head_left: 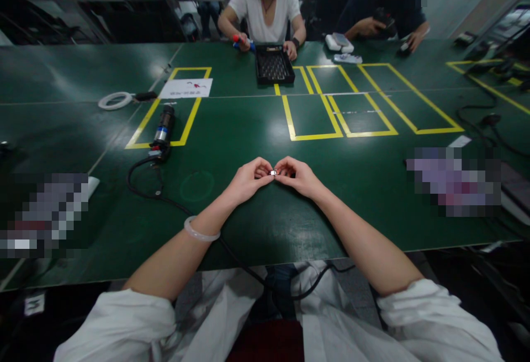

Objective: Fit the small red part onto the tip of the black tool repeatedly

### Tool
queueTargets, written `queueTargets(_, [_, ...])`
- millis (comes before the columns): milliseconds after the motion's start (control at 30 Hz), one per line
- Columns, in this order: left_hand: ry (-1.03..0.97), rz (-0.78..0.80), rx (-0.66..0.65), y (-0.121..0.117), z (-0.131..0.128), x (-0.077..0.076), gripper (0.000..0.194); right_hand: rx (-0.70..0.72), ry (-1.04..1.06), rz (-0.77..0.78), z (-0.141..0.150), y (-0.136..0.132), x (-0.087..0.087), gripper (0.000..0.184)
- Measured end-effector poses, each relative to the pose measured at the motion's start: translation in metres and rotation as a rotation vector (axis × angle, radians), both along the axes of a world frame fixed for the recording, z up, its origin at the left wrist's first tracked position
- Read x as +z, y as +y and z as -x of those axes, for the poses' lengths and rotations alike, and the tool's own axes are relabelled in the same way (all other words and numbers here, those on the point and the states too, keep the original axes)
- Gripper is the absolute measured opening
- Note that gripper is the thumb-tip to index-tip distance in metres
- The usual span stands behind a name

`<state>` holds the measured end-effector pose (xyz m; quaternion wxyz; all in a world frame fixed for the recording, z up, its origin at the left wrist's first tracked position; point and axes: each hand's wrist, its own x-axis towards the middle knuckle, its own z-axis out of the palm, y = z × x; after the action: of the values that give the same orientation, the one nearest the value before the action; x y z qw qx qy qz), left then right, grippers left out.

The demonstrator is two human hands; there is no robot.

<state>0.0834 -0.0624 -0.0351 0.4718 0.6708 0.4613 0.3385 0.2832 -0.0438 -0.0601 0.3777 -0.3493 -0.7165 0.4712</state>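
My left hand [251, 179] and my right hand [297, 175] meet above the green table, fingertip to fingertip. Pinched between them is a small shiny metal piece [273, 172], too small to name; something thin and reddish shows beside it at the right fingers. Both hands are closed, thumbs and forefingers pressed on the piece from either side. A pale bangle circles my left wrist. Left of my hands lies a dark cylindrical tool [163, 130] with a blue band, its black cable running toward me under my left forearm.
Yellow tape rectangles mark the green table [240, 124]. A white sheet [186, 88] and a white tape roll [115, 100] lie at left. Across from me, a person holds a black tray [274, 65] and a red-and-blue object. Blurred-out items lie at both sides; cables run at right.
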Motion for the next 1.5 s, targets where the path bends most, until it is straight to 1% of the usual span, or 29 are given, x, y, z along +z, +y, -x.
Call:
queueTargets(133, [0.029, -0.051, 0.019, -0.001, -0.002, 0.001, 0.024, 0.004, -0.045, -0.05, 0.0, -0.001, 0.0, 0.017])
queueTargets(300, [0.041, -0.088, 0.02, -0.002, -0.004, 0.004, 0.024, 0.001, -0.08, -0.1, 0.0, -0.001, 0.001, 0.014])
queueTargets(567, [0.089, -0.139, 0.004, -0.003, -0.004, 0.005, 0.019, -0.015, -0.119, -0.146, 0.0, -0.002, 0.003, 0.016])
queueTargets(700, [0.098, -0.142, 0.002, -0.003, -0.004, 0.004, 0.019, -0.02, -0.125, -0.158, 0.0, -0.003, 0.004, 0.018])
queueTargets(967, [0.122, -0.141, 0.008, -0.003, -0.004, 0.006, 0.02, -0.018, -0.152, -0.169, -0.001, -0.003, 0.006, 0.015])
queueTargets(1167, [0.115, -0.137, -0.003, -0.002, -0.002, 0.005, 0.019, -0.042, -0.145, -0.218, -0.002, -0.002, 0.004, 0.011])
queueTargets(1300, [0.102, -0.119, -0.022, -0.002, -0.002, 0.005, 0.022, -0.037, -0.139, -0.189, -0.002, -0.002, 0.002, 0.012])
queueTargets(1400, [0.163, -0.121, -0.019, 0.001, 0.002, 0.006, 0.028, -0.037, -0.134, -0.157, -0.003, 0.0, 0.001, 0.013])
queueTargets(1500, [0.291, -0.195, 0.064, 0.011, 0.019, 0.009, 0.032, -0.044, -0.136, -0.123, -0.004, 0.0, 0.0, 0.014])
